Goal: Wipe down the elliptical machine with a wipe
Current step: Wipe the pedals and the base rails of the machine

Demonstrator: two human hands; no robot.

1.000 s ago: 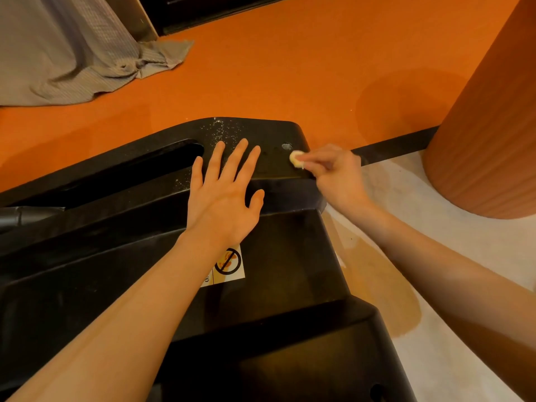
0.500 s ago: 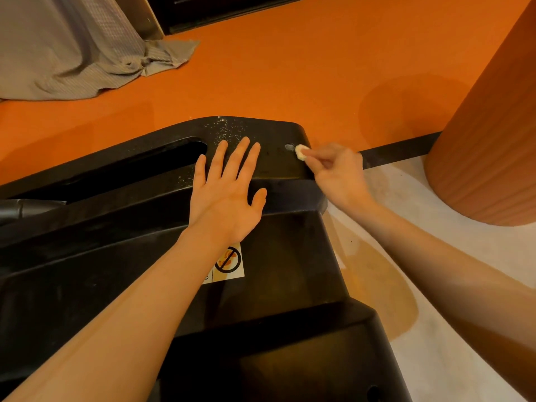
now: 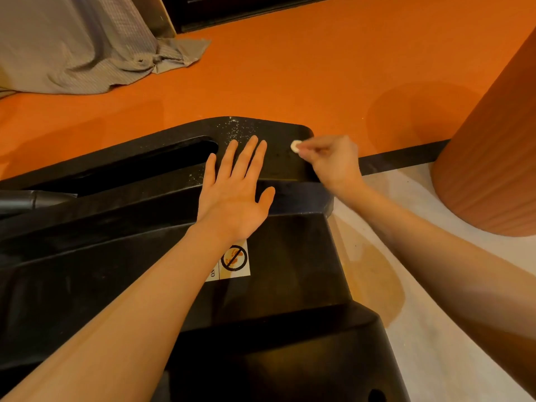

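The black plastic base of the elliptical machine [image 3: 278,256] fills the lower left of the view, with pale dust specks near its far rounded end. My left hand [image 3: 232,195] lies flat on the cover, fingers straight and spread. My right hand [image 3: 333,161] pinches a small balled-up white wipe [image 3: 295,146] and holds it against the far right corner of the cover. A warning sticker [image 3: 232,261] shows just behind my left wrist.
The orange floor [image 3: 290,68] stretches beyond the machine. A big orange ribbed column [image 3: 493,146] stands at the right. Grey cloth [image 3: 72,47] is heaped at the top left. Pale floor [image 3: 406,271] with a brownish stain runs along the machine's right side.
My right hand has moved the wipe a little up and left along the far corner of the cover. My left hand has stayed flat in the same place.
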